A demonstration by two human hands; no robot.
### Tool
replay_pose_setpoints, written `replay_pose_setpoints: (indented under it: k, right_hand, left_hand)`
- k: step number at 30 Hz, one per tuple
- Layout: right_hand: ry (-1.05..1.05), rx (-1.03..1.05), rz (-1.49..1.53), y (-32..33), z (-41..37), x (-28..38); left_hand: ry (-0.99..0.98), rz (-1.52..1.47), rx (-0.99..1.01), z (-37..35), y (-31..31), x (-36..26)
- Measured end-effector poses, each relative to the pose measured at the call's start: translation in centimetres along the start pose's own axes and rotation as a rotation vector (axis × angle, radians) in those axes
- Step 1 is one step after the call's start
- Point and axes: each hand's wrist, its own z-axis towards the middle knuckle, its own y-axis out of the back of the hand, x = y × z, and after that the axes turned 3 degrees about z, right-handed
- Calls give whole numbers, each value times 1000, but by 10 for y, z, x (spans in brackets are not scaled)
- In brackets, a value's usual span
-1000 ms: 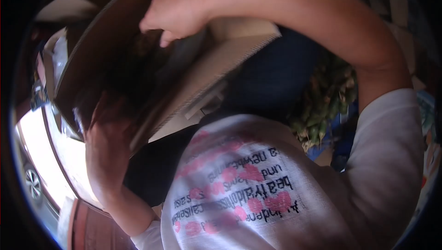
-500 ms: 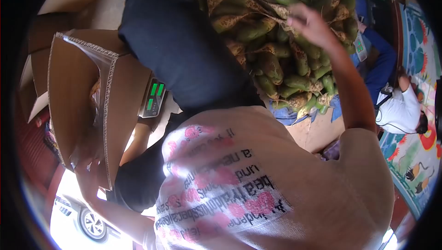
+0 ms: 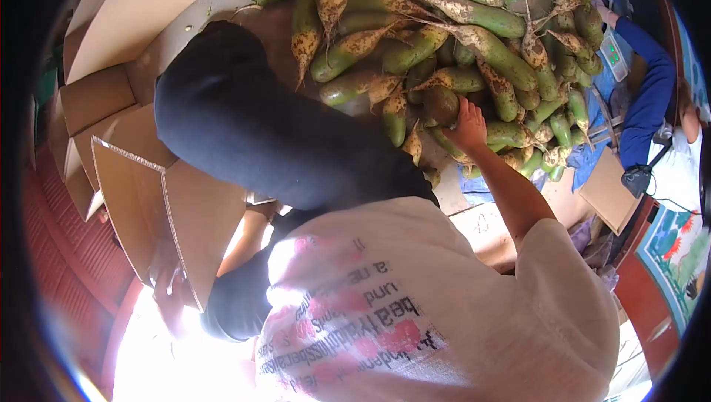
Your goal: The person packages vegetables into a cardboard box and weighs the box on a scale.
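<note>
Glare blurs my left hand [image 3: 169, 287] at the carton [image 3: 129, 213]; my right hand [image 3: 469, 131] touches a radish [image 3: 441, 105] above grey floor [image 3: 201, 11]. I can't tell whether either's fingers clamp.

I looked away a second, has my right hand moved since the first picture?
Yes. Against the pile of green vegetables, the right hand has gone from over the cardboard box to the pile itself.

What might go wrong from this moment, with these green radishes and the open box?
The right hand is at a radish low in the pile; pulling it might make neighbours roll. The thin roots cross other radishes and could catch or snap. The open box has the left hand at its edge; it might shift if that hand lets go.
</note>
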Motion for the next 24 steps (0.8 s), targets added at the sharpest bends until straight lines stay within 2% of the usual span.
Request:
replay_pose_setpoints:
  k: [1,4,9,13,16,19,22,24]
  right_hand:
    - [1,1,-2,4,1,2]
    - [50,-22,25,3,7,2]
    - [29,43,49,14,9,6]
    - [12,41,85,12,8,3]
    - [135,-168,139,20,6,14]
    - [552,-207,-106,35,10,40]
    - [1043,-114,-170,5,33,63]
    - [1144,176,-355,-37,59,75]
  left_hand:
    - [37,4,11,2,-1,2]
    - [-40,-30,7,6,-4,14]
    - [-90,-78,128,7,7,-20]
    - [-75,-150,177,13,5,-3]
    - [-34,-224,223,22,0,20]
    - [-63,-262,230,24,-1,20]
    - [-141,-260,210,25,5,0]
    - [-139,-222,203,26,7,-11]
